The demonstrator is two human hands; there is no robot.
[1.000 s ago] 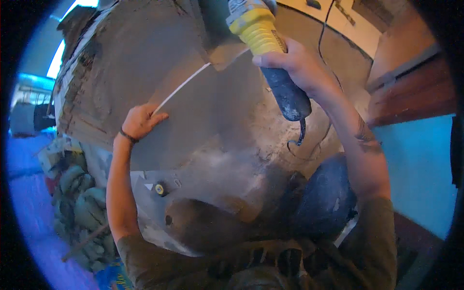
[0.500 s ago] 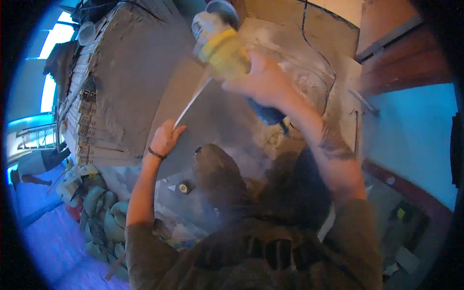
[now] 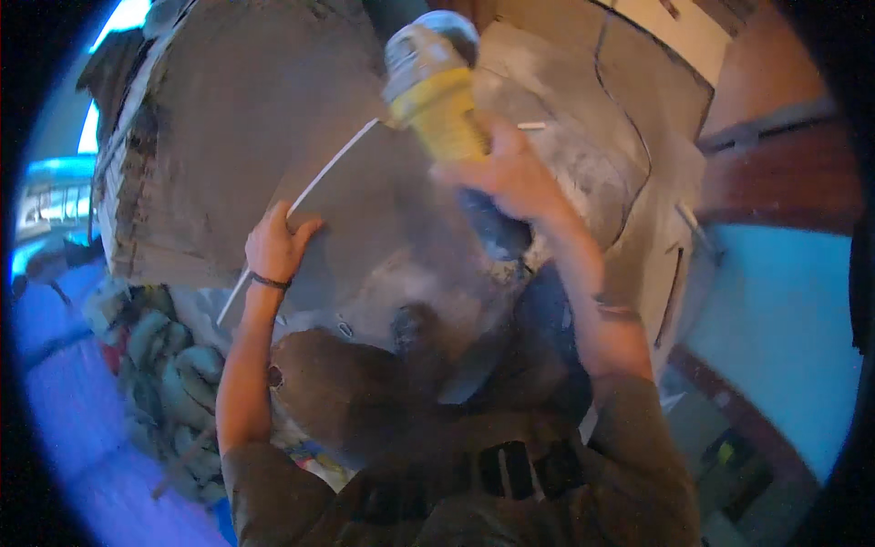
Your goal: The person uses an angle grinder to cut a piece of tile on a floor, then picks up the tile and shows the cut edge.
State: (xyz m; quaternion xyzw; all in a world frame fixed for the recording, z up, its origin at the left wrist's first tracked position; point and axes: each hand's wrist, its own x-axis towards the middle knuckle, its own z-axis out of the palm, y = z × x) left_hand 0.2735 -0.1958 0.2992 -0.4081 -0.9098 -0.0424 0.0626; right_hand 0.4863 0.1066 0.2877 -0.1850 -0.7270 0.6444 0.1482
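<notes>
A thin, pale strip (image 3: 333, 166) slants up from my left hand (image 3: 275, 239), which is closed around it, with its lower end poking out behind the wrist. My right hand (image 3: 518, 178) grips a yellow-bodied angle grinder (image 3: 439, 102) with a dark rear end and a pale round guard at its head. The strip's far tip sits just left of the grinder's body; blur hides whether they touch. A short white piece (image 3: 531, 126) lies on the dusty floor right of the grinder.
A big dust-covered stack of boxes (image 3: 246, 109) rises at the left. Crumpled sacks (image 3: 169, 365) lie below it. A black cable (image 3: 629, 118) curves across the floor (image 3: 592, 182). On the right are a reddish-brown board (image 3: 775, 173) and a blue surface (image 3: 784, 310). My knees are close below my hands.
My left hand has shifted left and slightly up with the strip, and more of it shows. The grinder is slightly further right. The short white piece now shows on the floor. My knee has moved left.
</notes>
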